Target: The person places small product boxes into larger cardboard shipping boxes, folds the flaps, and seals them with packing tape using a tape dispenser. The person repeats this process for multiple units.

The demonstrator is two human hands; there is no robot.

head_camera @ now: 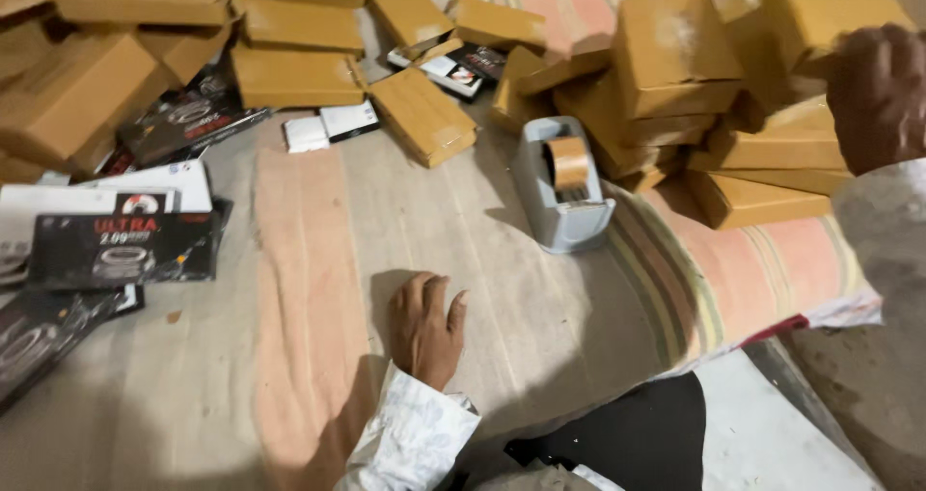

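Observation:
My left hand (425, 329) rests flat on the striped cloth (318, 259) low in the middle, holding nothing, with a white sleeve behind it. A grey tape dispenser (561, 202) with a roll of brown tape (569, 161) stands a little beyond it to the right. My right hand (876, 94), blurred, is raised at the far right edge against a heap of brown cardboard boxes (675, 57). It touches or covers the boxes at the top right (820, 9). Whether it grips one is hidden.
More brown boxes (294, 67) lie scattered across the back and left. Black printed flat cartons (121, 245) and white sheets lie at the left, and a small white box (330, 124) sits further back. A dark patch of floor (617, 433) shows at the bottom right.

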